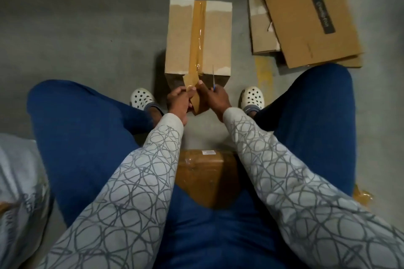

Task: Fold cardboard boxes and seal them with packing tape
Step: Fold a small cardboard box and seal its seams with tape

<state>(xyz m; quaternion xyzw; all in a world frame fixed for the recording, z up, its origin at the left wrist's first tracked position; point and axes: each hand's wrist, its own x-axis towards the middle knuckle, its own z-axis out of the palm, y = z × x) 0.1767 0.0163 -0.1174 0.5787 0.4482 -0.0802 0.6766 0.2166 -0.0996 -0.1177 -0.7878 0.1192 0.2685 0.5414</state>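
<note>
A closed cardboard box [216, 37] stands on the floor between my feet. A strip of brown packing tape [197, 35] runs down the middle of its top and hangs over the near edge. My left hand [178, 100] grips the brown tape roll [197, 106] just in front of the box. My right hand [215, 98] pinches the stretched tape beside it and holds a thin blade with a blue handle [213, 78] that points up against the box's near edge.
Flattened cardboard boxes [306, 13] lie stacked on the floor at the far right. A taped brown parcel [201, 172] sits under me between my legs. White clogs [142, 97] flank the box. Grey cloth [19, 192] lies at the left edge.
</note>
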